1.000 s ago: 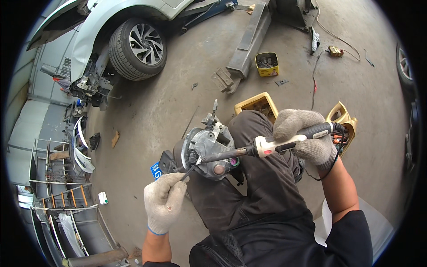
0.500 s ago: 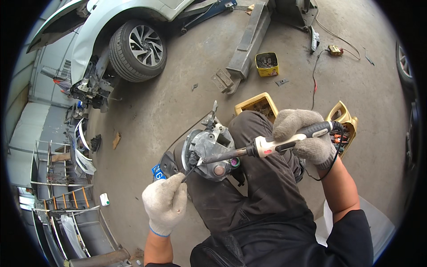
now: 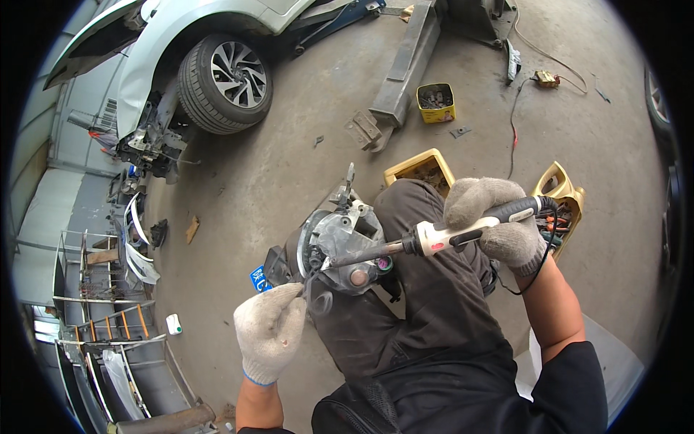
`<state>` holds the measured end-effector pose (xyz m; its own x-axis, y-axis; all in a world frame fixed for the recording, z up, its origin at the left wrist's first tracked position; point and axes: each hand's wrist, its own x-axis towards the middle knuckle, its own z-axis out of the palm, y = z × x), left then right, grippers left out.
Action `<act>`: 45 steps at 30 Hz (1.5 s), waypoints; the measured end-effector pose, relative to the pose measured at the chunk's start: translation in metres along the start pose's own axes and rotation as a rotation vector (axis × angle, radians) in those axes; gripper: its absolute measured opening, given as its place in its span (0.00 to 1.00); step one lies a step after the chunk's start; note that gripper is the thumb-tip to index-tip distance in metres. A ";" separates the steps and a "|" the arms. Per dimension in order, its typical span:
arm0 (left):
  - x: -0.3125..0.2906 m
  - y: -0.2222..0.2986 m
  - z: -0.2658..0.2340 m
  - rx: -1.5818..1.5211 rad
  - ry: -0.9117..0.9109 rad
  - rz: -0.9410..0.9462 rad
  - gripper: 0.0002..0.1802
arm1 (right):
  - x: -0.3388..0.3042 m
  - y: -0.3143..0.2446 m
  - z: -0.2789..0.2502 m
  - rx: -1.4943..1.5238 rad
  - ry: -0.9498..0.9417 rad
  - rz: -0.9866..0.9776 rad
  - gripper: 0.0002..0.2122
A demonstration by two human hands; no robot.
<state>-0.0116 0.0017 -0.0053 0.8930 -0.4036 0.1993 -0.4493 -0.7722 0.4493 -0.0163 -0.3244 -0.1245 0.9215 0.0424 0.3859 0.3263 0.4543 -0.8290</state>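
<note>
A grey plastic car lamp housing (image 3: 353,230) rests on my thighs. My gloved right hand (image 3: 512,242) is wrapped round a white-and-black soldering iron (image 3: 437,237), whose long metal barrel points left across the housing. The iron's tip touches the housing's near left rim or lies right against it. My gloved left hand (image 3: 269,329) is closed in a pinch beside that tip, on a thin dark rod (image 3: 309,278) that reaches toward it. Wispy grey smoke curls up between the pinch and the housing. The glove hides the rod's rear end.
Cut-open yellow containers stand ahead of my knees: a bin (image 3: 423,160) with scraps, and a jug (image 3: 578,195) with tools at right. Beyond sits a yellow tub (image 3: 436,103) by a metal lift arm (image 3: 405,69). A white car's wheel (image 3: 225,83) is far left.
Smoke now drifts by the iron's tip, where little showed before. The rod shows less clearly between my left fingers and the housing. Both hands have hardly moved.
</note>
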 end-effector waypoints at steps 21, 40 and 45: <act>0.015 -0.006 -0.012 0.258 -0.032 0.373 0.15 | 0.002 0.001 -0.003 -0.009 -0.008 0.020 0.20; 0.014 -0.011 -0.012 0.361 0.001 0.518 0.21 | 0.004 -0.002 -0.002 -0.028 -0.006 -0.030 0.20; 0.015 -0.008 -0.012 0.388 -0.002 0.517 0.21 | -0.001 -0.004 0.001 0.029 0.066 -0.024 0.20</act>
<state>0.0056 0.0079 0.0049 0.5584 -0.7718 0.3041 -0.7993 -0.5987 -0.0517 -0.0192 -0.3251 -0.1211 0.9258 -0.0269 0.3770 0.3428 0.4799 -0.8076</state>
